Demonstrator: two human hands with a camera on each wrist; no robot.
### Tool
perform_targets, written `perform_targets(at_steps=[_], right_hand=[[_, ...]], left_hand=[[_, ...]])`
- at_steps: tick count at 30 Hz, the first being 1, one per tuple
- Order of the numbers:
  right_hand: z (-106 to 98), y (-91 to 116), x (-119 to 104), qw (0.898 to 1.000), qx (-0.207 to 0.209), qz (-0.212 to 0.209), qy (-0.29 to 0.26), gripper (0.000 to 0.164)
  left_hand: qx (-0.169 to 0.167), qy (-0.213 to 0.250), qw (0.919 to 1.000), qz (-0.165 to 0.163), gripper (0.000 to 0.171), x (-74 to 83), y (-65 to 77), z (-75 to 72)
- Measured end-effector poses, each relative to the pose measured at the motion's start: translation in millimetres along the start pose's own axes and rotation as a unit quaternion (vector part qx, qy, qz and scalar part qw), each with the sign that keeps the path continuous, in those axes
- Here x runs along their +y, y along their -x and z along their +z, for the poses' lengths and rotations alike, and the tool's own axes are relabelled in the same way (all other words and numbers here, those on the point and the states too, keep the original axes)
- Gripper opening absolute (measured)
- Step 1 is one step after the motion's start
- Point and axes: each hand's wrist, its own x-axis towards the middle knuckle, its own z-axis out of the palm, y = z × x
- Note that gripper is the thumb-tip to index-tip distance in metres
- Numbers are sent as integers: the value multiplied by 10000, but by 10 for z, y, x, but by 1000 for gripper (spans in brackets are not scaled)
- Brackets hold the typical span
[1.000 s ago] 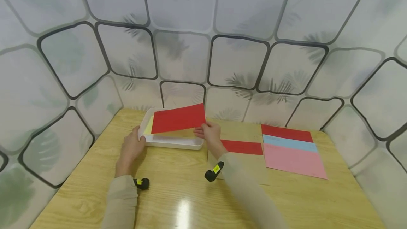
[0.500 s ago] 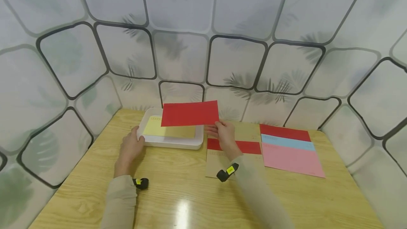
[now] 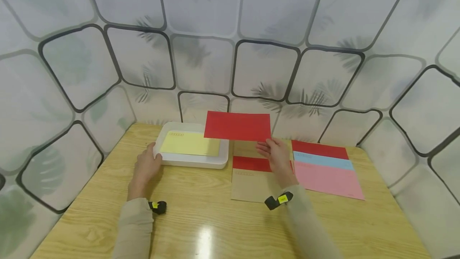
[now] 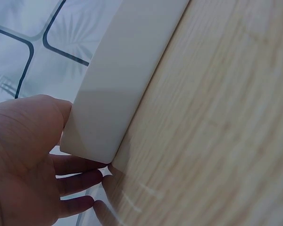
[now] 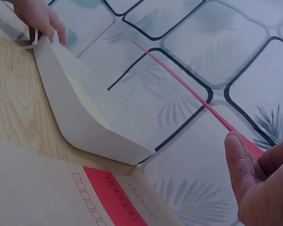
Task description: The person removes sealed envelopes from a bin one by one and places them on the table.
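A red envelope (image 3: 238, 126) is up in the air, its lower right corner pinched by my right hand (image 3: 278, 159). It shows edge-on in the right wrist view, between the thumb and fingers of that hand. My left hand (image 3: 147, 167) grips the left front corner of a white tray (image 3: 194, 162), thumb at the rim and fingers along the outer side. Inside the tray lies a pale yellow envelope (image 3: 190, 144) with a row of small printed boxes. Below and beyond my right hand, brown envelopes (image 3: 251, 185) overlap a red envelope (image 3: 251, 163) on the table.
Further right, a pink envelope (image 3: 327, 179), a blue envelope (image 3: 321, 160) and another red envelope (image 3: 320, 149) overlap in a stack. The wooden table (image 3: 194, 215) meets a patterned wall (image 3: 201, 67) close behind the tray. A black wrist camera sits on each sleeve.
My right hand has moved right, carrying the red envelope from over the tray toward the brown envelopes. The yellow envelope in the tray has come into view. My left hand stays at the tray.
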Motion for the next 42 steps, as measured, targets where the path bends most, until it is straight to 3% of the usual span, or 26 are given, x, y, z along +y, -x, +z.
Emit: perform_targets(at_steps=[14, 24, 32, 42], right_hand=[[-742, 305, -276, 9984, 434, 298, -215, 62], [-1365, 529, -450, 9908, 880, 402, -951, 70], [-1771, 698, -491, 9888, 846, 307, -1189, 74], [-2159, 882, -459, 9796, 1094, 410, -1634, 75]], left_hand=[[-38, -4, 10000, -2, 62, -5, 2, -11], [6, 17, 10000, -22, 63, -8, -4, 3], [-79, 19, 9999, -87, 63, 10, 15, 5], [-73, 14, 10000, -49, 63, 3, 0, 8]])
